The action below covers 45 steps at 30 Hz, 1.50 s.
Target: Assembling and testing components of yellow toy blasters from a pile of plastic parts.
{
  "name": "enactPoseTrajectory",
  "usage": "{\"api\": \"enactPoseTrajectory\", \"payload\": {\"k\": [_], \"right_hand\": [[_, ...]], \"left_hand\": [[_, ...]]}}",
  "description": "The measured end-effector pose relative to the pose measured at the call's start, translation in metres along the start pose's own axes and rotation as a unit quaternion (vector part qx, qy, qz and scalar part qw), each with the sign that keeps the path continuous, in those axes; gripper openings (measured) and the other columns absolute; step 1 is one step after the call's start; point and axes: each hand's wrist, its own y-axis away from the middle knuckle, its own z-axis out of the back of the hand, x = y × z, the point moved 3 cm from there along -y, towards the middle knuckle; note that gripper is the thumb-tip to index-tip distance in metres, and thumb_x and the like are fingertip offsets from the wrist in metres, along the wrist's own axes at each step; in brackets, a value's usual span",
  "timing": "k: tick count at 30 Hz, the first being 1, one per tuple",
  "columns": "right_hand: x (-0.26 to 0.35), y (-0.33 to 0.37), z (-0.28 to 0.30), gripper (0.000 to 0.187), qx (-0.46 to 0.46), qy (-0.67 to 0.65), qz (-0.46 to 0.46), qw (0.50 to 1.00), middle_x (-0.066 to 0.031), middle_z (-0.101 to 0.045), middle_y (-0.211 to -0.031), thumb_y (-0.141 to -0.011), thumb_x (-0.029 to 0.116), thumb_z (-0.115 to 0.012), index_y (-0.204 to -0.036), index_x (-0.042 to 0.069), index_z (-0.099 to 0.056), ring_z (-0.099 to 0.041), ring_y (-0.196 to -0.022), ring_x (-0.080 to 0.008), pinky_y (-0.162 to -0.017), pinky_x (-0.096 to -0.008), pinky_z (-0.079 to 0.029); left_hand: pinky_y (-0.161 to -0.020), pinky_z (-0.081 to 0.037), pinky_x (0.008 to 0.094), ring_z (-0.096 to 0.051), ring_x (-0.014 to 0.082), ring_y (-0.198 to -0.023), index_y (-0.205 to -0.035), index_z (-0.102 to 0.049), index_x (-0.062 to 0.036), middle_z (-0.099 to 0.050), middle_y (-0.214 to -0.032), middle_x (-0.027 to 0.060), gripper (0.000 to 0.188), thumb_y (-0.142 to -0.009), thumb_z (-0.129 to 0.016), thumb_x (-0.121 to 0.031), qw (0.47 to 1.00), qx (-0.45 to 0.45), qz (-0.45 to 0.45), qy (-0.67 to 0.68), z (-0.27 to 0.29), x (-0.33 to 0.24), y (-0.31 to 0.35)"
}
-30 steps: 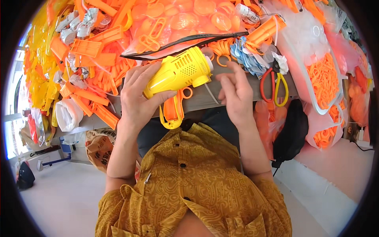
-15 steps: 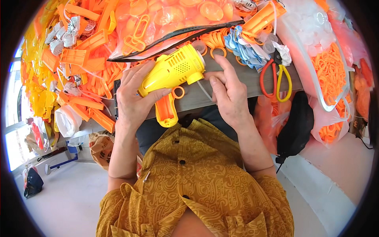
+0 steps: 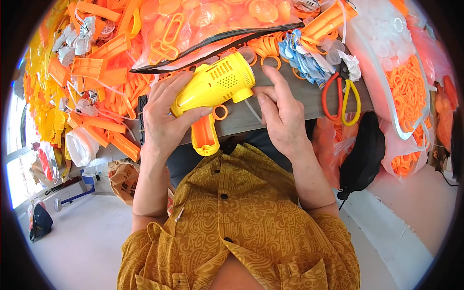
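My left hand is wrapped round a yellow plastic toy gun body with vent slots and small round holes. An orange handle hangs below it, with an orange ring beside the handle. Close to the toy's round front end is my right hand, index finger stretched out and thumb apart from it. Its other fingertips are near the short yellow spout; whether they touch it I cannot tell. A thin translucent tube runs from under the spout toward that hand.
Orange parts are heaped at the left. A clear bag of orange pieces lies at the back. Scissors with red and yellow handles rest on the grey table, near blue-and-white packets. Bags of orange rings stand at right.
The toy gun body has shifted slightly right and turned a little, so its yellow front rim shows more. Both hands keep nearly the same pose. The view has moved slightly.
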Motion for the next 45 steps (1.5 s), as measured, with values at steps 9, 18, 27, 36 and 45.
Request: {"api": "enactPoseTrajectory", "payload": {"k": [9, 18, 27, 36, 45], "right_hand": [[0.002, -0.003, -0.001, 0.041, 0.026, 0.006, -0.01, 1.0, -0.0061, -0.06, -0.082, -0.083, 0.002, -0.047, -0.123, 0.002, -0.035, -0.046, -0.049, -0.006, -0.045, -0.0193, -0.039], [0.006, -0.011, -0.016, 0.054, 0.021, -0.153, -0.14, 0.978, -0.0088, -0.052, -0.078, -0.079, 0.006, -0.056, -0.124, 0.001, -0.027, -0.042, -0.045, -0.0045, -0.032, -0.0163, -0.032], [0.016, -0.014, -0.022, 0.057, 0.016, -0.234, -0.186, 0.954, -0.0081, -0.053, -0.076, -0.079, 0.004, -0.055, -0.126, 0.002, -0.024, -0.041, -0.044, -0.0046, -0.032, -0.0166, -0.032], [0.036, 0.006, -0.008, 0.063, 0.008, -0.346, -0.131, 0.929, -0.0117, -0.055, -0.093, -0.075, -0.003, -0.056, -0.127, 0.006, -0.022, -0.049, -0.055, -0.0051, -0.036, -0.0149, -0.032], [0.076, 0.049, 0.013, 0.079, 0.119, -0.24, 0.164, 0.949, -0.0182, -0.046, -0.114, -0.071, -0.011, -0.056, -0.132, 0.004, -0.009, -0.054, -0.099, -0.0245, -0.077, -0.0285, -0.047]], "left_hand": [[-0.082, -0.042, 0.0335, -0.054, 0.0268, -0.094, -0.107, -0.056, -0.0012, -0.056, -0.104, 0.0158, 0.057, -0.058, -0.076, -0.022, 1.0, 0.001, 0.014, 0.025, -0.002, 0.003, 0.0], [-0.08, -0.044, 0.0341, -0.054, 0.0282, -0.094, -0.105, -0.055, -0.0006, -0.053, -0.105, 0.0161, 0.055, -0.057, -0.076, -0.018, 1.0, 0.002, -0.007, 0.006, -0.003, 0.002, 0.002], [-0.079, -0.045, 0.034, -0.054, 0.0275, -0.094, -0.106, -0.054, -0.0004, -0.052, -0.105, 0.0157, 0.056, -0.058, -0.076, -0.017, 0.999, -0.01, -0.014, 0.043, -0.004, 0.009, 0.005], [-0.081, -0.043, 0.0317, -0.053, 0.0229, -0.094, -0.111, -0.047, 0.0006, -0.052, -0.103, 0.0127, 0.069, -0.054, -0.08, -0.022, 0.987, 0.011, -0.074, 0.145, 0.008, -0.008, 0.006], [-0.077, -0.044, 0.027, -0.056, 0.0164, -0.09, -0.109, -0.049, 0.0057, -0.058, -0.098, 0.0117, 0.072, -0.05, -0.08, -0.021, 0.874, 0.325, 0.008, 0.36, 0.034, -0.038, 0.009]]}}
